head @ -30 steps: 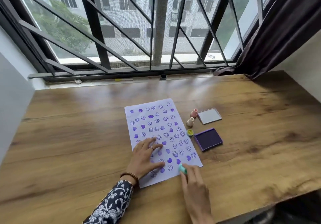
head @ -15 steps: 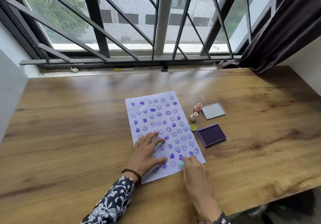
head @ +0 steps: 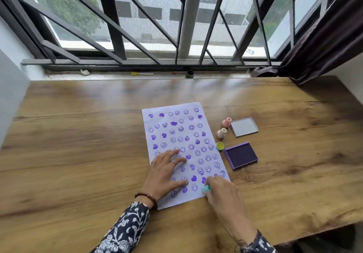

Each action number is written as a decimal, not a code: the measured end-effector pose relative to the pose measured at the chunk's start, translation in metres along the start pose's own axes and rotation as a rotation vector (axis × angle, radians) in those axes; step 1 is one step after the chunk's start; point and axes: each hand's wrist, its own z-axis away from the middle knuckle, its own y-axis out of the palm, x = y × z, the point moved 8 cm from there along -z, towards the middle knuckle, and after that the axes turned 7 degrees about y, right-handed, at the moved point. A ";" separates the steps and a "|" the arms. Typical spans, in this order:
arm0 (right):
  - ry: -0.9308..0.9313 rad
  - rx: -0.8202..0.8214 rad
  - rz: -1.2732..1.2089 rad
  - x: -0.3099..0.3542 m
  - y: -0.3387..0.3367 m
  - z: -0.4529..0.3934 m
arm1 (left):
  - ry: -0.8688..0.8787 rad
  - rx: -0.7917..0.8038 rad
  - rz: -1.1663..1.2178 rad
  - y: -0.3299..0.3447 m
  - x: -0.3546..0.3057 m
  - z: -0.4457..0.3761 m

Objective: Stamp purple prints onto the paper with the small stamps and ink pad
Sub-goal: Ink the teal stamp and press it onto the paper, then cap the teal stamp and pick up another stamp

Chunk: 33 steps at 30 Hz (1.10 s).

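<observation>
I kept my left hand point(head: 168, 171) spread flat, fingers wide, on the lower part of the white paper sheet covered in purple smiley and heart prints point(head: 183, 150) at the centre of the frame, judging that this stopped it sliding on the brown wooden table point(head: 78, 144). My right hand point(head: 222, 191) pinched the small teal stamp point(head: 206, 188) against the sheet's lower right corner. The open purple square ink pad point(head: 241, 155) lay just right of the sheet, within easy reach for re-inking.

I have one wide-angle view, from the wearer's head, looking forward and steeply down across the desk point(head: 78, 154) toward the barred window point(head: 176, 27), hands close below at the frame's bottom.
</observation>
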 end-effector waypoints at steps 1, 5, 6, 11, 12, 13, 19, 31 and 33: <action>-0.002 -0.004 0.005 0.000 -0.001 -0.002 | 0.000 -0.002 -0.001 0.000 0.000 0.000; -0.038 -0.022 0.057 0.006 -0.005 -0.002 | -0.004 0.004 0.003 -0.001 -0.002 0.001; -0.040 -0.019 0.056 0.006 -0.004 -0.001 | -0.007 0.011 -0.002 -0.002 -0.002 0.000; 0.204 0.103 -0.640 -0.039 -0.010 -0.011 | -0.017 0.064 -0.020 -0.004 -0.005 -0.001; 0.274 0.156 -0.909 -0.051 -0.008 -0.012 | -0.023 0.056 -0.024 -0.007 -0.007 -0.002; 0.338 0.201 -1.156 -0.062 -0.005 -0.013 | -0.032 0.031 -0.017 -0.010 -0.009 -0.005; 0.505 0.329 -1.909 -0.101 -0.006 -0.014 | 0.046 -0.038 0.047 -0.007 -0.059 -0.050; 0.343 0.217 -1.906 -0.124 -0.028 -0.043 | 0.115 0.052 -0.081 0.032 -0.104 -0.116; 0.277 0.176 -1.818 -0.124 -0.033 -0.047 | 0.039 -0.076 0.096 0.021 -0.103 -0.112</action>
